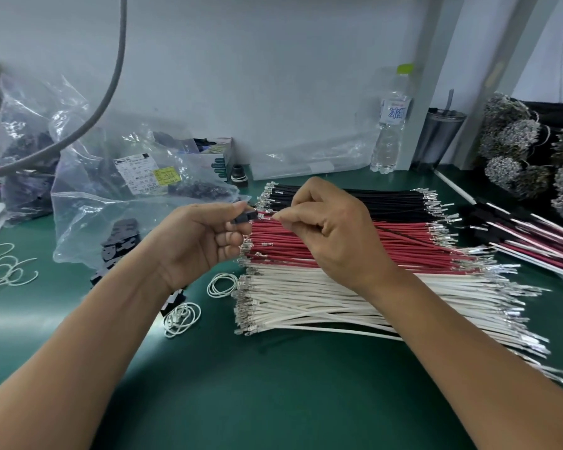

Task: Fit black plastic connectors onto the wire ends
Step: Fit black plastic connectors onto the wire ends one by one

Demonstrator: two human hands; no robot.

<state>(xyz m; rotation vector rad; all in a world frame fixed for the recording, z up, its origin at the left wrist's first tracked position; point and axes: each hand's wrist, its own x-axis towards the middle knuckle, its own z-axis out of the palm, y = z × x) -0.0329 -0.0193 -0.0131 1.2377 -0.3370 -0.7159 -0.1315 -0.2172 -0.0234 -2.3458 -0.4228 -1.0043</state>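
A person's two bare hands meet above a green work mat (273,384), seen from a head-worn camera. The left hand (195,241) pinches a small black plastic connector (243,217), a blocky dark housing, between thumb and fingertips, held in the air just above the wire stacks. The right hand (332,228) is closed with thumb and forefinger pressed together on a thin wire end (264,217), whose metal terminal sits right at the connector's open face; whether it has entered the housing cannot be told. Below the hands lie three flat stacks of cut wires with crimped metal terminals at both ends: black wires (387,199) farthest, red wires (403,238) in the middle, white wires (338,303) nearest. More black connectors (121,245) sit loose on the mat to the left, partly under a clear plastic bag (111,203) that carries a white printed label and a yellow sticker (166,178), both too small to read. White rubber bands (222,285) lie near the white stack. At the back stands a clear water bottle (392,125) with a green cap and a blue-lettered label, its characters not legible, beside a dark tumbler (436,138).
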